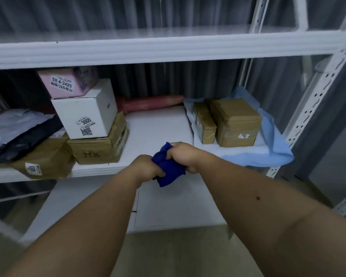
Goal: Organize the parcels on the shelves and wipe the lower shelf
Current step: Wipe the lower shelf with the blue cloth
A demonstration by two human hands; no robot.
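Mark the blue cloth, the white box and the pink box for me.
blue cloth [169, 169]: head view, middle of the bunched fabric between both hands.
white box [84, 114]: head view, front face above its label.
pink box [63, 83]: head view, label on its front face.

Both hands, left hand [148, 166] and right hand [185, 156], clutch a blue cloth [168, 168] before the middle shelf [158, 124].

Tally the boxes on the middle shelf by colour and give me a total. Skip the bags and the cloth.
Brown cardboard boxes: 4 (left front, under the white one, two on the right)
White box: 1
Pink box: 1
Total: 6 boxes
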